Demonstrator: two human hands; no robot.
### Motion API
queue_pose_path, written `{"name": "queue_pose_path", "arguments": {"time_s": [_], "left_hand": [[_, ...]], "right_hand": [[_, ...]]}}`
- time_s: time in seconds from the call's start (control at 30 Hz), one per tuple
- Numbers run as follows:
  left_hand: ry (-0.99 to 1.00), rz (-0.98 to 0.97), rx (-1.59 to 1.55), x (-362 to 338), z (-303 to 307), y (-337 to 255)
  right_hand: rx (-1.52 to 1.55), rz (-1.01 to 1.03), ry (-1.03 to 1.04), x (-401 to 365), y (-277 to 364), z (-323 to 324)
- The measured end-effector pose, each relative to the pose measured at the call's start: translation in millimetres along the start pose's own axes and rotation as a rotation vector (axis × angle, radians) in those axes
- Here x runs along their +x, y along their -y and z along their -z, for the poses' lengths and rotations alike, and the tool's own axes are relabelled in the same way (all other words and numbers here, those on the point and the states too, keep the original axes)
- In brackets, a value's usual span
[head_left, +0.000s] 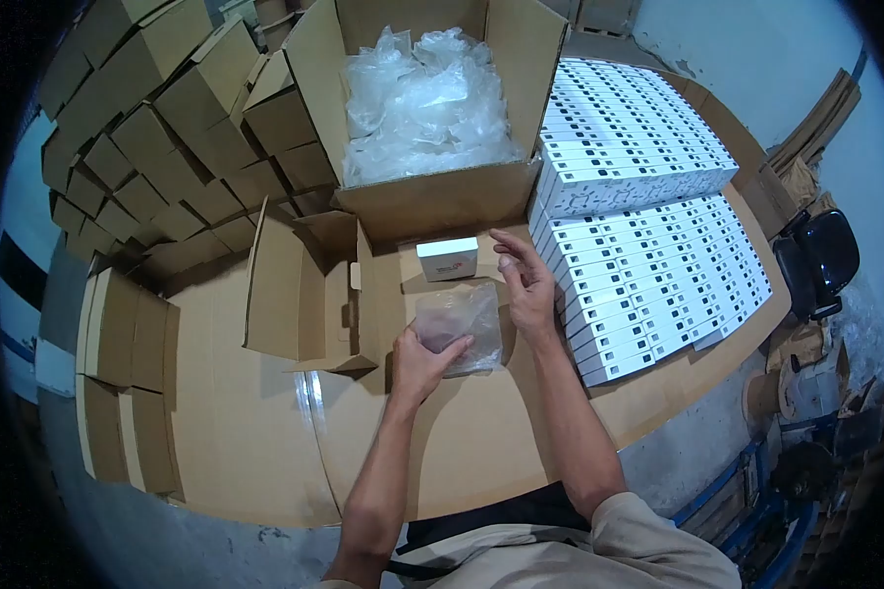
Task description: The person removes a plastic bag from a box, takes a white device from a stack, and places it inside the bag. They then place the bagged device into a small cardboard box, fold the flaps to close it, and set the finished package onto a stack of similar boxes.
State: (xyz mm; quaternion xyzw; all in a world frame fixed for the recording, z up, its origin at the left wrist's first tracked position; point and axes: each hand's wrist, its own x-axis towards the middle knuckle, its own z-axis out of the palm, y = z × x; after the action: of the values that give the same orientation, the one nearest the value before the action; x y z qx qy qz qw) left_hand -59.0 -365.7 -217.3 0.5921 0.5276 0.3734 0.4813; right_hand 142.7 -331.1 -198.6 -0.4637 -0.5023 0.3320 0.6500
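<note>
My left hand [428,364] grips a clear plastic bubble bag [477,312] by its lower left side, thumb on top and the other fingers hidden beneath. Just beyond the bag stands a small white box [448,261] with tiny printing on its front. My right hand [526,293] is raised to the right of the bag and the white box, its fingers bent but apart with nothing in them. To the left, an open brown cardboard box [314,312] stands with its flaps spread.
A large open carton [442,203] full of clear plastic bags [427,103] stands behind. Rows of white boxes [658,285] are stacked on the right. Brown cardboard boxes [167,147] are piled at the back left, with several more [128,339] at the table's left edge.
</note>
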Motion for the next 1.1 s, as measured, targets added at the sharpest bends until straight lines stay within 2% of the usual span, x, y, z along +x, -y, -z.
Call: {"name": "queue_pose_path", "arguments": {"time_s": [0.27, 0.37, 0.47, 0.67, 0.77, 0.97, 1.1], "left_hand": [[0.026, 0.046, -0.118, 1, 2, -2], [0.01, 0.015, -0.06, 1, 3, -5], [0.021, -0.003, -0.045, 4, 1, -1], [0.03, 0.016, -0.064, 5, 2, -10], [0.037, 0.016, -0.013, 7, 1, -10], [0.011, -0.025, 0.019, 8, 0, -10], [0.018, -0.016, 0.02, 8, 1, -11]], "right_hand": [[0.147, -0.032, 0.223, 13, -22, -10], [0.059, -0.046, 0.228, 12, -27, -9], [0.067, -0.108, 0.17, 13, -30, -12], [0.028, -0.061, 0.121, 6, -20, -11], [0.122, -0.123, 0.047, 2, -15, -10], [0.15, 0.009, -0.13, 4, -11, -6], [0.487, -0.077, -0.218, 3, -10, -9]]}}
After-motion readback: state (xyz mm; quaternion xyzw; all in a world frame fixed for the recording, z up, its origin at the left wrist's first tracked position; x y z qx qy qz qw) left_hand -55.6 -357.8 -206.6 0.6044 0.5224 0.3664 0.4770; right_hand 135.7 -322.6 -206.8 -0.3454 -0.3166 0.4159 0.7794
